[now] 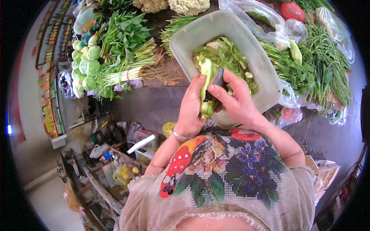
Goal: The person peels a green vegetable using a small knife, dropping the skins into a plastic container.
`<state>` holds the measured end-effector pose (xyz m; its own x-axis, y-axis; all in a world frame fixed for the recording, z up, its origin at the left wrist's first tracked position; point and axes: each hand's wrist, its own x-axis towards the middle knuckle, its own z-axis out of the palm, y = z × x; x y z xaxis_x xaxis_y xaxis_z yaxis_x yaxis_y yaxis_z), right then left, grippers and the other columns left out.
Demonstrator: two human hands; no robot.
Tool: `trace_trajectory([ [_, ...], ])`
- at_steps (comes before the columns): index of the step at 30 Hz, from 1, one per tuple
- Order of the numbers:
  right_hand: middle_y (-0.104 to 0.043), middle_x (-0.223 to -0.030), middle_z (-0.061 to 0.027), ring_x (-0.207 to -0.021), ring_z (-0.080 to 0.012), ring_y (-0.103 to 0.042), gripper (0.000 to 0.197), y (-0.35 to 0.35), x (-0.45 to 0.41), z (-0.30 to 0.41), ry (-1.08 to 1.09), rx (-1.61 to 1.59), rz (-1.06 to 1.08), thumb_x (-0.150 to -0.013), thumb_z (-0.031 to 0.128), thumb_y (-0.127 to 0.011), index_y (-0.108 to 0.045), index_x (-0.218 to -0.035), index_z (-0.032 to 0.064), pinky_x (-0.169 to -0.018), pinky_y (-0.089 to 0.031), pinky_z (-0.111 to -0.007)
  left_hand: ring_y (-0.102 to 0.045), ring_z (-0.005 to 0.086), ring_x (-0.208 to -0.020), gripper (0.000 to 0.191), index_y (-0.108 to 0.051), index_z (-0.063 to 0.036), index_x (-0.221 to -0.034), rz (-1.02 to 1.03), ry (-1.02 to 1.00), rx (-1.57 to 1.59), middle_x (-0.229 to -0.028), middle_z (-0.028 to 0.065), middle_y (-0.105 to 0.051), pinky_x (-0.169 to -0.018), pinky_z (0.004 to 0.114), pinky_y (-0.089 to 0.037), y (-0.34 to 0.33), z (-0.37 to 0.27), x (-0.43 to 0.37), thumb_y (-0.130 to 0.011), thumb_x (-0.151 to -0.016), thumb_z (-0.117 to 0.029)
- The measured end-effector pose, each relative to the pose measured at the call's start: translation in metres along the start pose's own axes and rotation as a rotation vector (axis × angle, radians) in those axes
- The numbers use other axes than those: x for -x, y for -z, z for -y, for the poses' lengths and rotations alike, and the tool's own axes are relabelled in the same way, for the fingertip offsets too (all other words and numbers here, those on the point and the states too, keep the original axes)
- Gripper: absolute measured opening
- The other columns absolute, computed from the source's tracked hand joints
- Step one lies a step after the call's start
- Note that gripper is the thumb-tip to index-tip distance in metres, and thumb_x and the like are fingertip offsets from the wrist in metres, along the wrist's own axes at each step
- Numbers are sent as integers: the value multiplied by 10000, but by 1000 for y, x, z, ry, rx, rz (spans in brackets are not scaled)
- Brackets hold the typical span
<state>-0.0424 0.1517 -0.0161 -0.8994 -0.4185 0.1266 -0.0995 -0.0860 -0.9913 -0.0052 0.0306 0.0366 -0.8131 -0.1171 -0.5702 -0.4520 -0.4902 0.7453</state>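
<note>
My left hand (190, 108) grips a partly peeled green vegetable stem (206, 70), probably celtuce. Its upper length is pale and bare; the lower end keeps a knobbly green skin. In my right hand (238, 98) is a dark grey tool (220, 77), held against the stem's right side. Fingers hide most of it, so whether it is a knife or a peeler cannot be told. Both hands are over the near side of a translucent plastic tub (263, 89). Green peelings and leaf scraps (228, 52) lie inside the tub.
Left of the tub are bundled leafy greens (124, 31) and round pale-green vegetables (86, 66). Cauliflowers (189, 6) sit beyond it. Long beans (326, 57) and plastic bags (266, 17) lie to the right. A cluttered shelf unit (101, 184) stands low on my left.
</note>
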Motion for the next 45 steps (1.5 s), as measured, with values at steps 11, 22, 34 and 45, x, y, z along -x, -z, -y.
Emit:
trace_trajectory([
  [11, -659, -999, -55, -916, -102, -585, 229, 15, -30, -27, -224, -334, -53, -906, 105, -599, -599, -1109, -2, -817, -477, -265, -583, 242, -618, 355, -451, -73, -1183, 105, 186, 276, -896, 125, -585, -425, 315, -452, 11, 21, -1, -353, -1023, -374],
  [22, -663, -965, -28, -852, -102, -607, 235, 29, -40, -31, -257, -328, -210, -899, 152, -641, -615, -1085, 12, -777, -484, -264, -571, 211, -819, 524, -381, -92, -1397, 200, 22, 312, -1044, 107, -546, -506, 279, -463, 13, 5, 5, -411, -978, -405],
  [34, -655, -962, 4, -882, -70, -596, 268, 8, -12, 8, -313, -696, 80, -889, 132, -684, -605, -1125, 34, -766, -495, -237, -587, 157, -1005, 710, -339, 12, -1392, 294, -332, 32, -1200, 94, -552, -822, 300, -526, 27, 11, 3, -704, -786, -46],
  [45, -631, -909, 3, -776, -62, -576, 233, 2, -13, 2, -352, -597, 141, -910, 169, -657, -590, -1072, 15, -638, -479, -232, -627, 179, -879, 457, -424, -24, -1345, 78, 10, 244, -1092, 95, -602, -765, 299, -536, 22, 5, -2, -544, -934, -182],
])
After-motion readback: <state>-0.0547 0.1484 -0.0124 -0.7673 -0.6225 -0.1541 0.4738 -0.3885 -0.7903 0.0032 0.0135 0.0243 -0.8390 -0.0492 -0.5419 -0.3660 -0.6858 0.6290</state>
